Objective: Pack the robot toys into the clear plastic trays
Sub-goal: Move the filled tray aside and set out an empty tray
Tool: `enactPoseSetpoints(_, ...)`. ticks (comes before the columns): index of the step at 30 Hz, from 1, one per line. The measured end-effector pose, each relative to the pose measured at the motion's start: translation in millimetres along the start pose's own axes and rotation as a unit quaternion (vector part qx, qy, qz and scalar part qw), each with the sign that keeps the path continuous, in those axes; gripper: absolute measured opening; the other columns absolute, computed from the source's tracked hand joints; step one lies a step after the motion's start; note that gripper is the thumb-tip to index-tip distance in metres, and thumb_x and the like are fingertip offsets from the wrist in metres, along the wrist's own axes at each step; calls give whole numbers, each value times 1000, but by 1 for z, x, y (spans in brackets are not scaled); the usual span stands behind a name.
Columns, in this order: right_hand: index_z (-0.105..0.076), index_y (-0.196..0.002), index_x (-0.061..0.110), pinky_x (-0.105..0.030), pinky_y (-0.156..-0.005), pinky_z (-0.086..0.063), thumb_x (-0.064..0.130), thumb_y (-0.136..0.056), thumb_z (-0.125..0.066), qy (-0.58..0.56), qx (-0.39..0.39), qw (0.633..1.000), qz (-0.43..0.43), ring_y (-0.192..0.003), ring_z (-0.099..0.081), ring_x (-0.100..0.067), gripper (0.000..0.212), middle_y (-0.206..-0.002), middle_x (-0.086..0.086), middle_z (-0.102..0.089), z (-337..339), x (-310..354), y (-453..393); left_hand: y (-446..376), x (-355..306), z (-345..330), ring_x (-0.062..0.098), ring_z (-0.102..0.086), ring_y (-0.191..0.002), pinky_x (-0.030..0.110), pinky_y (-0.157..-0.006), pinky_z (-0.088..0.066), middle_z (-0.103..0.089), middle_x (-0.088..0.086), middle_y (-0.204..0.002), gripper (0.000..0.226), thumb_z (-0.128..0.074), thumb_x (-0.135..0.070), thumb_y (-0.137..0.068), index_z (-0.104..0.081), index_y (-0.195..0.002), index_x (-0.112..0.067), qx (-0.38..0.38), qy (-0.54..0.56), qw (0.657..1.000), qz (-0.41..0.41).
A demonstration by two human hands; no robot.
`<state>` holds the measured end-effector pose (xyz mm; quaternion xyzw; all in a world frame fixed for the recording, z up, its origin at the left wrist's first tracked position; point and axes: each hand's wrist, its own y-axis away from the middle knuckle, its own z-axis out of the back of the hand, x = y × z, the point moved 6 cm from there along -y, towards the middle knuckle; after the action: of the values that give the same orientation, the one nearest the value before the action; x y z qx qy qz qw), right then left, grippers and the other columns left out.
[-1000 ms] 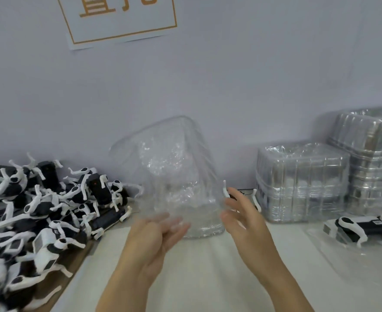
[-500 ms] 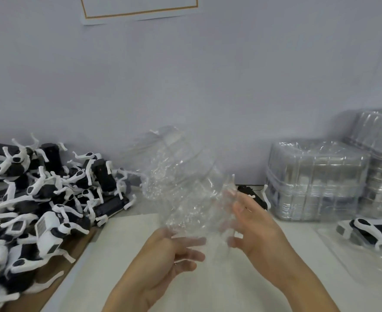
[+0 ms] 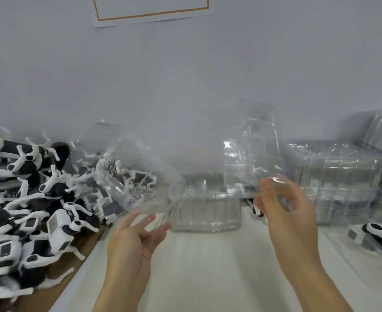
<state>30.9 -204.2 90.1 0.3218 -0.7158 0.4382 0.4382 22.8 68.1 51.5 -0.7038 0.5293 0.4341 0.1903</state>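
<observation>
While my left hand (image 3: 132,242) is lifting one clear moulded plastic tray (image 3: 138,174) by its lower edge, fingers nearly straight beneath it, my right hand (image 3: 286,212) is pinching the bottom corner of a second clear plastic tray (image 3: 251,152) and holding it upright in the air. The two trays are well apart, both raised above the pale tabletop (image 3: 208,266). Between them, at the back, one stack of clear trays (image 3: 205,208) is sitting against the grey wall (image 3: 185,75). Two taller wrapped stacks of trays (image 3: 334,179) are standing to the right. On the left, a heap of black-and-white robot dog toys (image 3: 34,199) is lying, too tangled for me to count. One robot toy (image 3: 378,236) is lying at the far right, and part of another is peeking out beside my right hand.
</observation>
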Motion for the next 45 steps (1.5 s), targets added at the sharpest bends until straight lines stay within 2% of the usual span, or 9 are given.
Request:
enactPoseSetpoints(2, -55, -135, 38, -16, -93, -40, 49, -89, -63, -1, 49, 999, -10, -101, -54, 26, 48, -107, 44, -60, -7, 1, 1, 2, 0, 1, 35, -74, -66, 24, -46, -56, -57, 22, -116, 57, -34, 21, -92, -45, -142, -4, -9, -3, 1000, -4)
enactPoseSetpoints(5, -39, -150, 31, 3, -75, -40, 29, -96, -62, 1, 66, 998, -19, -95, -42, 39, 58, -107, 53, -47, -9, -2, 0, 2, -3, 2, 33, -73, -60, 25, -47, -56, -53, 21, -115, 61, -36, 22, -90, -43, -144, -6, -29, -17, 999, -19)
enactPoseSetpoints(10, -60, -132, 35, -29, -104, -47, 20, -97, -61, 47, 73, 996, -20, -110, -58, 13, 38, -111, 44, -59, -11, -8, 1, 2, -5, -2, 17, -72, -58, 28, -63, -58, -55, 15, -119, 50, -44, 14, -91, -48, -137, -4, -23, -73, 995, -58)
enactPoseSetpoints(15, -66, -119, 35, -36, -90, -54, 19, -98, -58, -3, 73, 996, -55, -103, -68, -6, 28, -113, 18, -70, -13, -14, 0, 11, -15, -14, 10, -74, -76, 40, -89, -56, -54, 2, -124, 48, -60, 11, -88, -57, -117, -27, 14, -169, 971, -170)
enactPoseSetpoints(23, -67, -122, 26, -37, -79, -54, 30, -100, -49, -120, 100, 978, -141, -101, -71, -18, 29, -111, 0, -73, -11, -14, -2, 25, -32, -29, -1, -68, -100, 6, -70, -51, -59, -13, -126, 56, -64, 1, -91, -50, -123, -43, 81, -265, 903, -328)
enactPoseSetpoints(28, -74, -112, 25, -39, -86, -52, 27, -104, -45, -84, 110, 976, -169, -103, -70, -18, 30, -108, 4, -74, -13, -18, 1, 12, -16, -25, 26, -73, -72, 28, -62, -58, -72, 7, -99, 46, -49, 12, -93, -63, -114, -27, 73, -113, 973, -188)
enactPoseSetpoints(32, -77, -103, 26, -44, -89, -52, 28, -102, -46, -65, 178, 963, -194, -100, -70, -22, 31, -107, 1, -75, -29, -20, 12, 10, 11, -32, 21, -61, -44, 25, -45, -54, -65, 17, -61, 34, -45, 22, -86, -60, -93, -8, 65, -56, 995, -47)
enactPoseSetpoints(38, -73, -111, 39, -39, -90, -56, 54, -87, -64, -36, 301, 942, -142, -104, -69, -17, 29, -115, 7, -71, -54, -11, 31, 14, 42, -43, 24, -70, -62, 25, -50, -56, -72, 26, -84, 29, -47, 19, -86, -56, -110, 6, 122, -25, 989, 83)
enactPoseSetpoints(45, -58, -131, 35, -25, -83, -58, 47, -85, -68, -24, 369, 925, -86, -101, -71, -12, 48, -116, 14, -70, -69, -2, 43, 19, 47, -49, 30, -63, -76, 28, -65, -55, -75, 18, -97, 37, -47, 11, -92, -56, -123, -7, 172, -159, 972, 13)
